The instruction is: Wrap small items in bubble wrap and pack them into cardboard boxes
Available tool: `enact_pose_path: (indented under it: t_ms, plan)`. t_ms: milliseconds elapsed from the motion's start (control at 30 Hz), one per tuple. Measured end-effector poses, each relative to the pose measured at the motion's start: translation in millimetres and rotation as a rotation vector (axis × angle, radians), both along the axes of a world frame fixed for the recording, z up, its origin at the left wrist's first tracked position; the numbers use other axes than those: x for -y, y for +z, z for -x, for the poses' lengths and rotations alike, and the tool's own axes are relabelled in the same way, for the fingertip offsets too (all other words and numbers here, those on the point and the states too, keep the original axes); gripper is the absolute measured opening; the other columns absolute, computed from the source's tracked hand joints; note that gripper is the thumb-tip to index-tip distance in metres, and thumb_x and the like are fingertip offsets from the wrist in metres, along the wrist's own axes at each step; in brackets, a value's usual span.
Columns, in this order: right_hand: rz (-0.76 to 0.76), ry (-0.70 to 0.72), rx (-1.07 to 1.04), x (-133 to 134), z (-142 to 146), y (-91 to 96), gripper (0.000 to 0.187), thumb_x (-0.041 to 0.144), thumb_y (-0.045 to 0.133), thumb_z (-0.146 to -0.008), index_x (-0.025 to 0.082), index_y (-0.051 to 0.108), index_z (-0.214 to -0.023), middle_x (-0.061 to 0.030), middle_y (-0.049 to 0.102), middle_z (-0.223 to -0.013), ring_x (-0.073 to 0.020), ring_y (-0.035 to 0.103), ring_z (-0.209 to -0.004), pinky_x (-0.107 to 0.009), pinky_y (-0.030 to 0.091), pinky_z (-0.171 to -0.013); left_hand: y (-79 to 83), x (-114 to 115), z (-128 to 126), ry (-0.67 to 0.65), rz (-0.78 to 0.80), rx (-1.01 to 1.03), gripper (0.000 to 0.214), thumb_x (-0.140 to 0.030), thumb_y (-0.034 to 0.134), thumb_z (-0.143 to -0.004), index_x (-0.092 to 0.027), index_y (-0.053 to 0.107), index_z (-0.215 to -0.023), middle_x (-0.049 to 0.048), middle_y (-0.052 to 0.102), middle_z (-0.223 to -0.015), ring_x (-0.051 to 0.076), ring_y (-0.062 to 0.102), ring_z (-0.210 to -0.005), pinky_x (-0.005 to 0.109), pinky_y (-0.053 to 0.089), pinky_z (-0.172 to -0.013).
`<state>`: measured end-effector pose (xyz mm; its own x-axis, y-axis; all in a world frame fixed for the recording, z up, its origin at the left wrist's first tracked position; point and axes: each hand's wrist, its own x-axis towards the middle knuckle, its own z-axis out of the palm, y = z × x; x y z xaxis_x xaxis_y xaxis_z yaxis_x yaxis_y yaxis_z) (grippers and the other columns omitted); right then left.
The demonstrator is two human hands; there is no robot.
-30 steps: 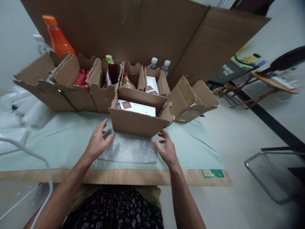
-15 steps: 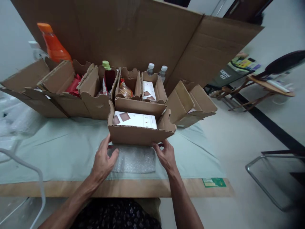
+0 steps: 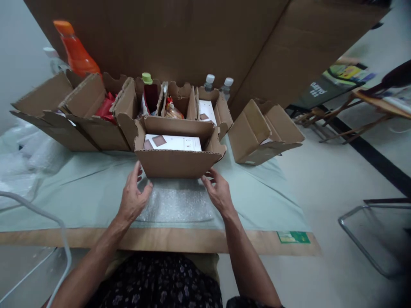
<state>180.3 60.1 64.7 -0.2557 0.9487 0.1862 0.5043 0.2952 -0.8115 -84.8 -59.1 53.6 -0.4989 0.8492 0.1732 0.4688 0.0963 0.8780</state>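
Note:
In the middle of the head view, an open cardboard bin (image 3: 178, 165) stands in front of a row of similar bins. A white carton with brown squares (image 3: 183, 143) lies inside it. My left hand (image 3: 133, 196) is by the bin's lower left corner, thumb and fingers spread, with a small gap to the cardboard at the thumb. At the lower right corner my right hand (image 3: 219, 193) has its fingers apart, the tips touching or very close to the bin. Clear bubble wrap (image 3: 176, 205) lies flat on the green cloth between my hands.
Behind stand several cardboard bins (image 3: 88, 139) with packets and a white carton, and another bin (image 3: 248, 143) to the right. An orange bottle (image 3: 77, 53) rises at the left before a tall cardboard panel (image 3: 180, 38). Plastic wrap (image 3: 48, 156) and a grey tube (image 3: 41, 211) are at the left.
The front bin has shifted left and slightly back relative to the row behind. My left hand has drawn away from its side; my right hand has stayed at its corner. The view has tilted slightly.

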Motion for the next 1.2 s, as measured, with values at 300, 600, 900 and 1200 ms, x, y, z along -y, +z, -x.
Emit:
enact_pose_path:
  t_ms: [300, 600, 900, 1200]
  plan:
    - [-0.147, 0.008, 0.475, 43.0, -42.2, -27.7, 0.039, 0.042, 0.067, -0.088, 0.016, 0.069, -0.115, -0.0209, 0.063, -0.14, -0.0403, 0.054, -0.133, -0.059, 0.045, -0.106, -7.3, 53.0, 12.1, -0.112, 0.317, -0.693, 0.046, -0.04, 0.057, -0.088, -0.012, 0.068, -0.122, 0.0177, 0.07, -0.112, 0.035, 0.061, -0.104, 0.051, 0.051, -0.091]
    - [0.29, 0.03, -0.101, 102.5, -22.1, 0.2, 0.014, 0.035, 0.063, -0.089, 0.022, 0.057, -0.087, -0.0056, 0.071, -0.091, -0.0182, 0.066, -0.074, -0.03, 0.051, -0.067, 8.3, 42.0, 20.8, -0.163, 0.474, -0.574, 0.016, -0.027, 0.053, -0.087, -0.019, 0.066, -0.091, 0.0085, 0.071, -0.087, 0.027, 0.066, -0.082, 0.037, 0.05, -0.075]
    - [0.722, 0.058, -0.38, 196.2, -7.9, -14.7, 0.074, 0.033, 0.067, -0.09, 0.024, 0.037, -0.158, 0.0024, 0.058, -0.078, -0.0118, 0.051, -0.061, -0.022, 0.045, -0.051, -2.8, 6.8, -1.1, -0.207, 0.147, -0.617, 0.045, -0.026, 0.059, -0.088, -0.011, 0.063, -0.13, 0.0195, 0.069, -0.125, 0.035, 0.062, -0.117, 0.05, 0.048, -0.102]
    - [0.962, 0.107, -0.64, 187.6, 19.4, 4.3, 0.033, 0.048, 0.069, -0.091, 0.022, 0.071, -0.11, -0.0016, 0.068, -0.082, -0.0125, 0.059, -0.058, -0.024, 0.051, -0.049, 40.9, 137.4, 2.3, -0.757, 0.202, -0.156, 0.081, -0.017, 0.067, -0.075, -0.035, 0.048, -0.152, 0.0079, 0.058, -0.149, 0.033, 0.053, -0.139, 0.052, 0.052, -0.108]
